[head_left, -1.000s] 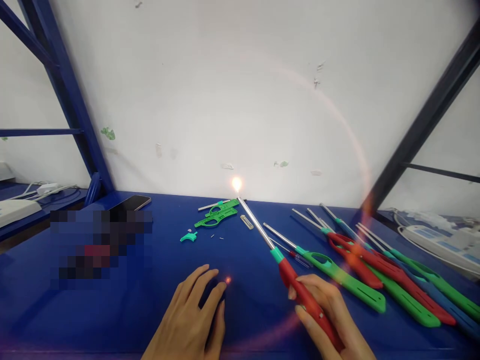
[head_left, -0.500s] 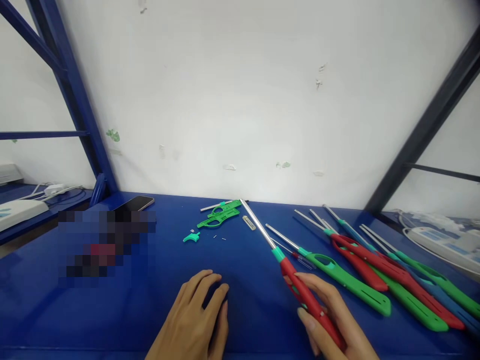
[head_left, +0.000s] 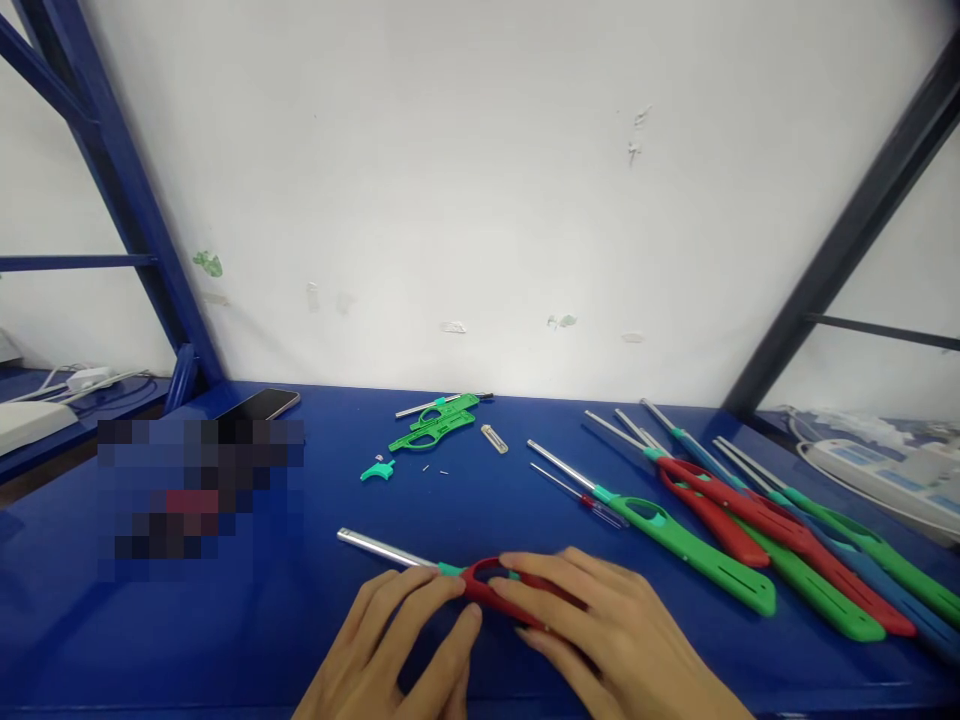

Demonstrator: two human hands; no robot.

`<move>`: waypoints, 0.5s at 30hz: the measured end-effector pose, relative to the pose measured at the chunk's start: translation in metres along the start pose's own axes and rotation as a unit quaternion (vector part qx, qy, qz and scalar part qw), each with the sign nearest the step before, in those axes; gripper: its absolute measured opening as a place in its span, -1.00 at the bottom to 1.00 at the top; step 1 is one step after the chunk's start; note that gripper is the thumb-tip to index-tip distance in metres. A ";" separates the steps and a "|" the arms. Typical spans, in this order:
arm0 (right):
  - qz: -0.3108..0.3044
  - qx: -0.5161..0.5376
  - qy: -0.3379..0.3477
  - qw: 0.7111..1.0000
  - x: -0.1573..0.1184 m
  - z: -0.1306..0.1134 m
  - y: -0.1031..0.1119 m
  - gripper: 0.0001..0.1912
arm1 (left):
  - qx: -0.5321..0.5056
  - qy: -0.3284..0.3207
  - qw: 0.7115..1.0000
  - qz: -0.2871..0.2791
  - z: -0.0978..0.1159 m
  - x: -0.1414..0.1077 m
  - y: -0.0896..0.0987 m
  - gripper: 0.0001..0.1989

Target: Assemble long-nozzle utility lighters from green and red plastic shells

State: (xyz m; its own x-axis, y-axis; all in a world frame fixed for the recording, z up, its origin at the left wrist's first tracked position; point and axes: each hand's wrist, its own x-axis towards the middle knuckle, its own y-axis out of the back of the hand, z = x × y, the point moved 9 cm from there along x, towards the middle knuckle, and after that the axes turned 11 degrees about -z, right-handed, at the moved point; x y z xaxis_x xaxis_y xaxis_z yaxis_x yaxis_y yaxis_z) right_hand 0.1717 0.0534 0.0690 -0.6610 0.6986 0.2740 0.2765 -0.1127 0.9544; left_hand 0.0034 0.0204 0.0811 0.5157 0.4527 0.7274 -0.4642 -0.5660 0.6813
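Note:
A red long-necked gas lighter (head_left: 489, 597) lies near the front edge of the blue table, its metal tube (head_left: 384, 548) pointing left. My left hand (head_left: 401, 640) has its fingers closed at the turquoise collar and the front of the red body. My right hand (head_left: 600, 625) is wrapped over the handle, hiding most of it. Beyond the hands lie opened green lighter shell halves (head_left: 439, 428), a turquoise trigger (head_left: 378, 470), small pins (head_left: 444, 473) and a pale flat piece (head_left: 494, 438). A screwdriver with a red and clear handle (head_left: 600, 510) rests near a green lighter (head_left: 694, 555).
Several more red, green and blue lighters (head_left: 795, 535) are spread at the right. A phone (head_left: 259, 408) lies at the back left, beside a blurred-out area. Blue uprights (head_left: 142, 220) and a dark post (head_left: 810, 260) frame the table. Power strips (head_left: 877, 480) sit beyond it.
The red lighter has turned from pointing away to pointing left and now lies lower, near the table. My left hand has moved onto its front part; my right hand has shifted left with it.

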 end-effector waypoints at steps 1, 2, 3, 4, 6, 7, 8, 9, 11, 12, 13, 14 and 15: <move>-0.016 0.008 0.001 1.000 0.009 -0.001 0.001 -0.59 | 0.011 0.001 1.000 -0.009 -0.001 0.001 -0.003 -0.68; -0.039 0.020 0.002 0.999 0.018 0.000 0.000 -0.61 | 0.025 0.005 0.999 -0.021 -0.002 0.002 -0.006 -0.67; -0.041 0.030 0.008 0.999 0.024 0.001 0.004 -0.62 | 0.042 0.006 0.999 -0.032 -0.002 0.003 -0.009 -0.66; -0.025 0.033 0.010 0.999 0.028 0.006 0.011 -0.64 | 0.057 0.005 0.997 -0.042 -0.003 0.004 -0.013 -0.66; 0.034 0.017 -0.021 0.999 0.027 0.026 0.027 -0.68 | 0.075 -0.003 0.995 -0.067 -0.003 0.006 -0.019 -0.65; 0.053 -0.003 -0.055 0.997 0.023 0.042 0.032 -0.69 | 0.076 -0.007 0.994 -0.082 -0.003 0.006 -0.023 -0.65; 0.064 -0.029 -0.090 0.993 0.017 0.057 0.035 -0.69 | 0.074 -0.010 0.993 -0.094 -0.003 0.006 -0.026 -0.64; 0.061 -0.060 -0.128 0.988 0.012 0.074 0.034 -0.70 | 0.070 -0.011 0.992 -0.100 -0.004 0.005 -0.028 -0.64; 0.051 -0.108 -0.174 0.978 0.000 0.099 0.028 -0.72 | 0.064 -0.007 0.992 -0.105 -0.006 0.004 -0.030 -0.64; 0.052 -0.120 -0.185 0.974 -0.005 0.108 0.024 -0.73 | 0.064 -0.003 0.992 -0.105 -0.007 0.003 -0.030 -0.64; 0.052 -0.131 -0.193 0.971 -0.009 0.114 0.019 -0.74 | 0.064 -0.001 0.993 -0.103 -0.007 0.003 -0.031 -0.64; 0.051 -0.137 -0.197 0.970 -0.011 0.118 0.013 -0.73 | 0.064 0.001 0.993 -0.102 -0.008 0.003 -0.031 -0.64; 0.050 -0.140 -0.198 0.969 -0.012 0.120 0.008 -0.71 | 0.064 0.001 0.993 -0.100 -0.008 0.003 -0.031 -0.64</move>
State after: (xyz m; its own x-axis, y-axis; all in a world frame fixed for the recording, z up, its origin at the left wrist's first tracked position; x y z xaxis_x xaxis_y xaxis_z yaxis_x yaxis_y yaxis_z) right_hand 0.2656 0.1293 0.0590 -0.3067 0.8844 0.3518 0.0884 -0.3416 0.9357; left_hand 0.0139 0.0447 0.0631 0.5864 0.5673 0.5783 -0.2562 -0.5473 0.7967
